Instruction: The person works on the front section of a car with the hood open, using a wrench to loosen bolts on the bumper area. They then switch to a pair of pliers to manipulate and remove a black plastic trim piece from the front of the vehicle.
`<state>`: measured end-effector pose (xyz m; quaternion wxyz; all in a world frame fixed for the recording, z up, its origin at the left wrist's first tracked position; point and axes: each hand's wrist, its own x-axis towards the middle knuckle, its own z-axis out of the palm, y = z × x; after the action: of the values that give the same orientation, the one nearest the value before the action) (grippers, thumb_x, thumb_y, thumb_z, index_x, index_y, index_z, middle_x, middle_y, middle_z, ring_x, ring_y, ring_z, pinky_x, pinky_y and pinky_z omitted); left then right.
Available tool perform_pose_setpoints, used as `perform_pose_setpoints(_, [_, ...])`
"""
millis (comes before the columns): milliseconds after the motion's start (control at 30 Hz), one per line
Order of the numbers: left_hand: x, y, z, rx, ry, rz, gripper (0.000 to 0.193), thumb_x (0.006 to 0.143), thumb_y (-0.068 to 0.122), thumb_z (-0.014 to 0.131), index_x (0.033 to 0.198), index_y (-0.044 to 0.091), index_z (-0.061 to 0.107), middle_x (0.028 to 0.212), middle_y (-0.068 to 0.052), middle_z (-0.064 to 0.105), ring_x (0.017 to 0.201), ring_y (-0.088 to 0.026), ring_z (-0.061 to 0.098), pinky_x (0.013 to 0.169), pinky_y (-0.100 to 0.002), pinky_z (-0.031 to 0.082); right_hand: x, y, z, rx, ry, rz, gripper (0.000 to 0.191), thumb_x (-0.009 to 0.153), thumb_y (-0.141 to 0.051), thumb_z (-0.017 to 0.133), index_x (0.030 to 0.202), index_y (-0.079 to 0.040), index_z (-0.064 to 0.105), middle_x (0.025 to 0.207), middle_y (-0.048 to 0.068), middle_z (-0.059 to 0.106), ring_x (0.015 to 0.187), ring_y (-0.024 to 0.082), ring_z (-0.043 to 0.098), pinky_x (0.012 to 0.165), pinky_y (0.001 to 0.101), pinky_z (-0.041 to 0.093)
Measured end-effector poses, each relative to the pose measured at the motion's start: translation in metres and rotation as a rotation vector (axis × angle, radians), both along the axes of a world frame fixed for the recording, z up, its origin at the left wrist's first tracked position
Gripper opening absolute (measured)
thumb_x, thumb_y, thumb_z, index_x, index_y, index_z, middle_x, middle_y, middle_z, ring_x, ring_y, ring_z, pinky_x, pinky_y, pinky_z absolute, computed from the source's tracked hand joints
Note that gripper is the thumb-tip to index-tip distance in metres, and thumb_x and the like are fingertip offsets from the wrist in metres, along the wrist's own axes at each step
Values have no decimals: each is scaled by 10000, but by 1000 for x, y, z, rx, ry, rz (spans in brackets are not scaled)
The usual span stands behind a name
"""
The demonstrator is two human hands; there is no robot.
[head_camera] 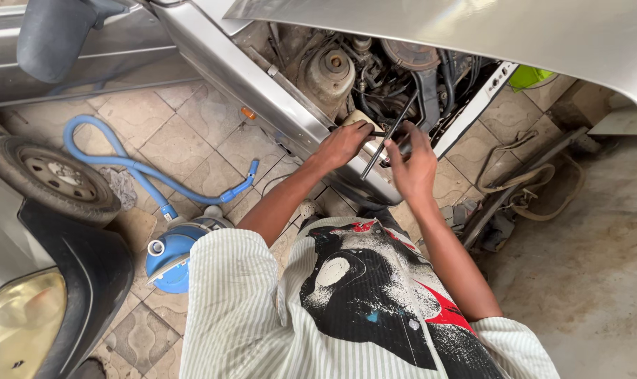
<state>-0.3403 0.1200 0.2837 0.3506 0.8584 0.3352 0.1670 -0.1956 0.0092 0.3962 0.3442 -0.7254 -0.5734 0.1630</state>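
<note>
Your left hand (343, 144) sits at approx 12 o'clock of centre, fingers curled narrow & pressed on the silver car's front edge (290, 116), right by the open engine bay (374, 70). Can't tell if it grips anything underneath.

Your right hand (411, 165) is just beside it, at its 3 o'clock, closed around the lower part of a long thin dark metal rod (389, 133). The rod tilts up toward 1 o'clock, top end reaching into the bay among black hoses; bottom end pokes out below the two hands.

Raised silver bonnet (473, 28) spans the top, 12 to 2 o'clock.

Rest of scene: a blue round vacuum cleaner (168, 256) w/ light blue flexible hose (122, 165) on the patterned floor tiles (185, 133), at 9 o'clock. A worn black tyre on a steel wheel (48, 175) further out at 9. A dark car bumper w/ yellowed headlamp (31, 323) at 8 o'clock. Tan loose straps (536, 182) lie on the floor at 3 o'clock, well apart from your hands.
</note>
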Motion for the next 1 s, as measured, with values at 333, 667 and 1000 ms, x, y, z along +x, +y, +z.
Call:
perform_pose_setpoints(333, [-3, -1, 3, 38, 80, -56, 142, 997, 73, 545, 1109, 31, 622, 1090, -175, 676, 961, -388, 715, 817, -485, 580, 13, 12, 27, 213, -299, 386, 380, 746, 61, 662, 1082, -115, 690, 1243, 146, 727, 1194, 345, 617, 1018, 427, 514])
perform_pose_setpoints(667, [-7, -2, 2, 23, 37, -40, 152, 978, 116, 576, 1073, 2, 609, 1066, -178, 656, 909, -420, 697, 780, -504, 563, 9, 8, 8, -125, -293, 236, 336, 929, -78, 724, 1259, -19, 702, 1203, 162, 680, 962, 393, 691, 846, 469, 567])
perform_pose_setpoints(1000, [-3, 12, -24, -23, 110, -26, 175, 1019, 103, 561, 1111, -20, 645, 1100, -199, 667, 882, -358, 729, 776, -421, 627, -5, 13, 26, -26, -42, 107, 546, 849, -48, 764, 1352, 24, 564, 1344, 197, 538, 1006, 311, 685, 863, 409, 558])
